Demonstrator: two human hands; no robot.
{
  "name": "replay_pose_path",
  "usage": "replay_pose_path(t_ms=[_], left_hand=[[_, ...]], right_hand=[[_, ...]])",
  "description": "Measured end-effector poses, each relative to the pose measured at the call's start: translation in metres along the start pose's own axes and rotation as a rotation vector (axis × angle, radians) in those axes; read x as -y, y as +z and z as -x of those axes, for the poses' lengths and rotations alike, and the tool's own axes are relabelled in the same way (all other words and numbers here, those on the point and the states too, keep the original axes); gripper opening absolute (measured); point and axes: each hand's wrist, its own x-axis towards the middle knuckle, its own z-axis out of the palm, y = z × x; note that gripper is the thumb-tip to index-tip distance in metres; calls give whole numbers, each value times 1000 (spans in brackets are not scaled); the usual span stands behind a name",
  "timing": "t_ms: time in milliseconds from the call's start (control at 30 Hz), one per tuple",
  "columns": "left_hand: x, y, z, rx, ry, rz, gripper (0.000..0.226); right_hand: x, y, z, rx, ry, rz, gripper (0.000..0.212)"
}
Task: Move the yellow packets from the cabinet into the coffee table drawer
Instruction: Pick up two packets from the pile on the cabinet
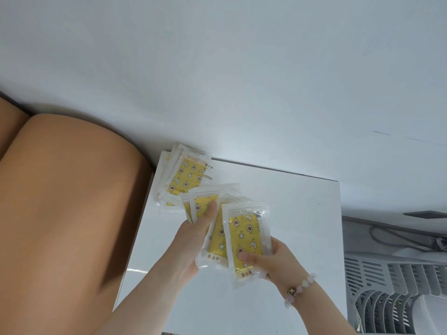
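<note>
Several yellow packets with star and flower prints in clear wrappers lie in a loose pile [186, 176] at the back left corner of a white cabinet top [290, 213]. My left hand [193, 240] grips a fan of these packets [205, 201], thumb on top. My right hand [271, 259], with a bead bracelet at the wrist, pinches one more yellow packet [244, 238] that overlaps the fan. Both hands hover above the cabinet top, just in front of the pile.
A tan sofa armrest [60, 201] stands close against the cabinet's left side. A white wall [242, 68] rises behind. At the right stand a grey slatted plastic basket [396, 291] and a dark cable [399, 240].
</note>
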Motion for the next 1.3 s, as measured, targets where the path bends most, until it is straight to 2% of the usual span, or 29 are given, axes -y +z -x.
replay_pose_path(t_ms=[100, 267, 433, 600, 700, 800, 933, 1033, 1167, 1300], left_hand=[[-1, 2, 1, 38, -38, 23, 44], [2, 9, 4, -43, 13, -1, 31], [-7, 26, 27, -80, 38, -118, 26], [-26, 69, 82, -24, 53, -279, 27], [-38, 104, 124, 34, 68, -358, 24], [-49, 132, 160, 86, 47, -387, 32], [-48, 163, 204, 186, -25, -430, 36], [-46, 193, 236, 265, 19, -527, 34], [-53, 230, 275, 385, 91, -654, 28], [-54, 264, 301, 497, 167, -719, 25]], right_hand=[[-10, -2, -4, 3, 25, -186, 33], [-15, -12, 6, -14, -10, -275, 29], [-2, -23, 44, -33, -33, -246, 37], [25, -27, 109, -33, -32, -157, 39], [45, -26, 156, -64, -83, -182, 33], [61, -23, 203, -151, -158, -263, 35], [63, -29, 266, -277, -217, -426, 15], [60, -43, 309, -380, -256, -493, 19], [61, -53, 365, -478, -316, -526, 10], [57, -72, 413, -636, -432, -657, 7]])
